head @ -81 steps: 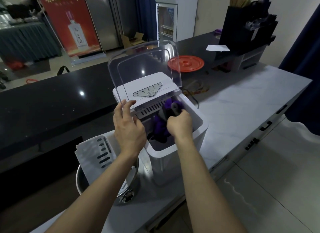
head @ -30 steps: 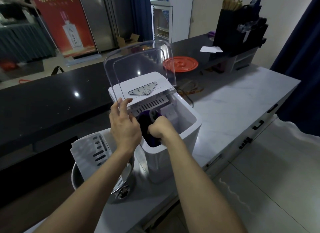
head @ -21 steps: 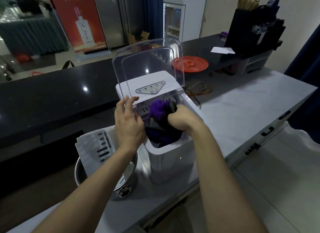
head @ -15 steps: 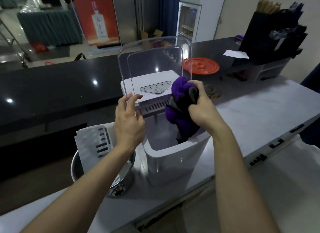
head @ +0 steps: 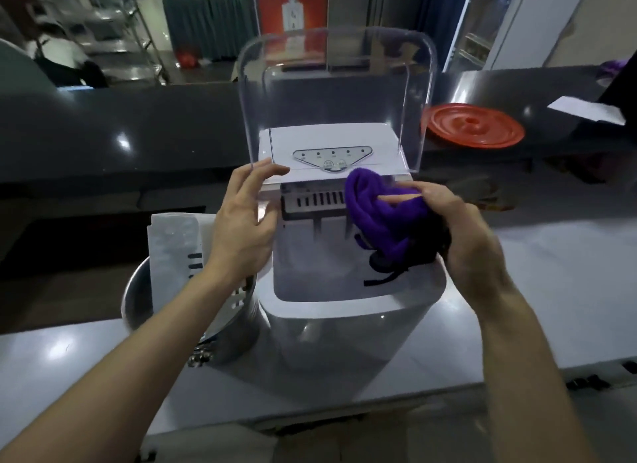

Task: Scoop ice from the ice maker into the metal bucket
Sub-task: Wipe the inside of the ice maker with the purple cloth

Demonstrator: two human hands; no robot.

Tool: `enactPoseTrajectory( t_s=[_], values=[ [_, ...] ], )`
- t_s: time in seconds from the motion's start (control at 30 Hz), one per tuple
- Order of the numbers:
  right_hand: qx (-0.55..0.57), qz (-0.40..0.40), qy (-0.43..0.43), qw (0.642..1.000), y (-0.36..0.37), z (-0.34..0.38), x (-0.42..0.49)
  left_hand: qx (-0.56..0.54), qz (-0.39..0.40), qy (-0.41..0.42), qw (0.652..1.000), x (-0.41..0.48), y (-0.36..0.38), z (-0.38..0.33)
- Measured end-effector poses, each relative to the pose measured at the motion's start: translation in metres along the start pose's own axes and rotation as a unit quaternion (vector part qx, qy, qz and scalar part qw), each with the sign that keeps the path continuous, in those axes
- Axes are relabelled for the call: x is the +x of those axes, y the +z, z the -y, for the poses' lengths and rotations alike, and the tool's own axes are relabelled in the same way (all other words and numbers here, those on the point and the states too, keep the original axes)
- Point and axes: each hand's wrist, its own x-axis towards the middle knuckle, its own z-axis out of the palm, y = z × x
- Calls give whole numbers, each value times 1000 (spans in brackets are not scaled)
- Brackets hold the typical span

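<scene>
White ice maker (head: 344, 331), clear lid (head: 336, 94) upright. Right hand (head: 462, 231) grips purple cloth (head: 382, 218) over its open bin; left hand (head: 241, 221) at its left rim. Metal bucket (head: 138, 300) with white scoop (head: 172, 245) just left. Red lid (head: 474, 125) behind-right.

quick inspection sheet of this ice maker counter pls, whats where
Surface: white counter, bearing the job's things.
Job's things: white ice maker, clear lid raised, no ice visible in its bin; metal bucket at its left with a slotted white scoop standing in it.
Clutter: red round lid and white paper on the dark bar counter behind.
Grippers: left hand open, fingers at the lid's lower left corner; right hand grips a purple cloth over the bin.
Cables: blurred loops right of the ice maker, perhaps cords.
Surroundings: red poster, glass-door fridge.
</scene>
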Motion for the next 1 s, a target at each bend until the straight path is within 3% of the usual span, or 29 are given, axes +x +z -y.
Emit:
enactPoseTrajectory(
  t_s=[0.07,0.13,0.23,0.3,0.43,0.53,0.63,0.73,0.83,1.0],
  values=[
    [-152,19,-51,987,4,-2,2,0,-3,-1,1000,-1,0,1],
    [-301,62,-123,944,11,-4,2,-3,-2,1,1000,-2,-1,1],
    [-386,161,-167,893,26,-4,8,-20,1,0,1000,-3,-1,-1],
    [-480,230,-193,824,48,-9,17,-21,2,-1,1000,-4,-3,-1],
    [-652,319,-312,612,77,-27,41,-11,5,-5,1000,-4,-4,-5],
    [-699,344,-346,523,78,-30,48,-6,4,-1,1000,-3,-5,-5],
    [-723,370,-319,489,68,-29,49,-2,15,-1,1000,-3,-5,-5],
    [-731,380,-284,490,60,-28,47,7,15,-4,1000,-3,-6,-5],
    [-689,365,-355,515,78,-32,52,11,5,0,1000,-4,-5,-8],
    [-692,375,-382,484,93,-44,58,16,15,6,1000,-3,-6,-8]
  ],
)
